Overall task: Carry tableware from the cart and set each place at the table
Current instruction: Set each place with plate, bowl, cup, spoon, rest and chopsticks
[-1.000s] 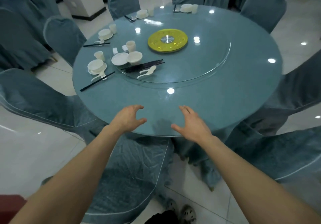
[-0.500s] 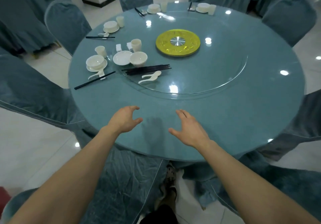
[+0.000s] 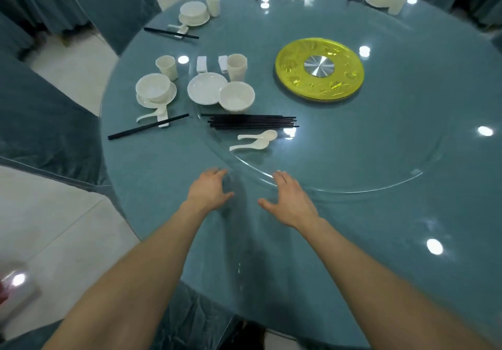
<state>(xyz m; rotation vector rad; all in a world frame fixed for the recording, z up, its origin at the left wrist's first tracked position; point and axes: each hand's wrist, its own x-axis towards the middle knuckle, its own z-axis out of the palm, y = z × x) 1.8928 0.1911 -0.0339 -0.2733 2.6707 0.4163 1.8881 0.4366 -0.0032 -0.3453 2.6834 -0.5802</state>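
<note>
Both hands are empty: the left hand [image 3: 209, 190] and right hand [image 3: 290, 200] hover with fingers loosely spread over the round teal-clothed table [image 3: 353, 254], right at the rim of the clear glass turntable [image 3: 380, 185]. On the glass sit a bundle of black chopsticks [image 3: 252, 122], two white ceramic spoons [image 3: 255, 140] just beside it, and a small white bowl [image 3: 236, 97] touching a flat white plate [image 3: 205, 88].

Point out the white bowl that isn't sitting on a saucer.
The bowl on the glass turntable, beside the bare plate; the other bowls each rest on a saucer.

Dim cool light; ceiling-lamp glare spots on glass table [image 3: 407, 241]; wide-angle edge bending; corners blurred.
</note>
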